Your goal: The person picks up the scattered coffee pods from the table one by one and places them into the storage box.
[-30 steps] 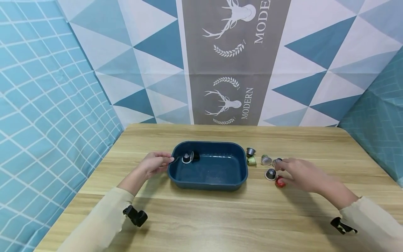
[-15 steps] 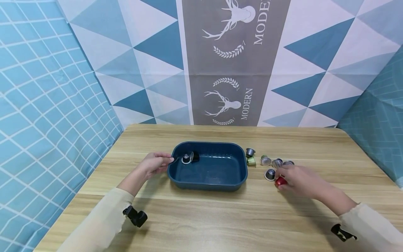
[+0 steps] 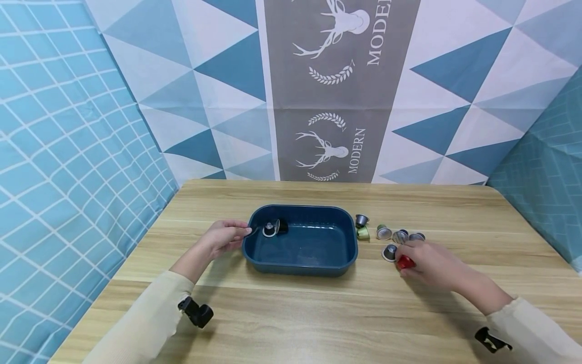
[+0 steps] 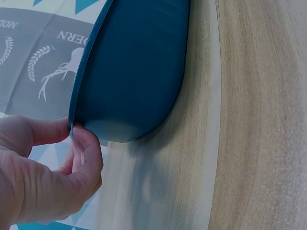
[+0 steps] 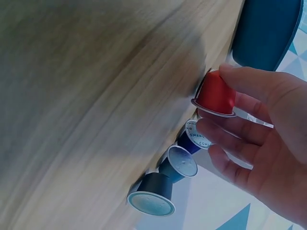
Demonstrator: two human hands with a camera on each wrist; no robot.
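Observation:
My left hand (image 3: 225, 236) pinches the left rim of a dark blue rectangular basin (image 3: 297, 269); the left wrist view shows thumb and fingers on either side of that rim (image 4: 78, 91). My right hand (image 3: 434, 264) holds a red coffee capsule (image 5: 217, 93) between thumb and fingers, low over the table right of the basin. Its flanged lid end faces down and left in the right wrist view. Just left of those fingers sits a dark grey capsule (image 3: 390, 252). Inside the basin, at its left end, lie a silver-rimmed capsule (image 3: 269, 229) and a black capsule (image 3: 283, 226).
Beyond the right hand stand several more capsules, among them a silver-lidded one (image 3: 384, 232) and a striped-lid one (image 3: 400, 236). A green capsule (image 3: 363, 233) and a grey capsule (image 3: 361, 220) lie against the basin's right side. Patterned cloth (image 3: 227, 101) hangs behind the wooden table (image 3: 291, 323).
My right hand has closed its fingers on the red capsule and tilted it, drawing back slightly so that the capsules behind show. The left hand and basin stay put.

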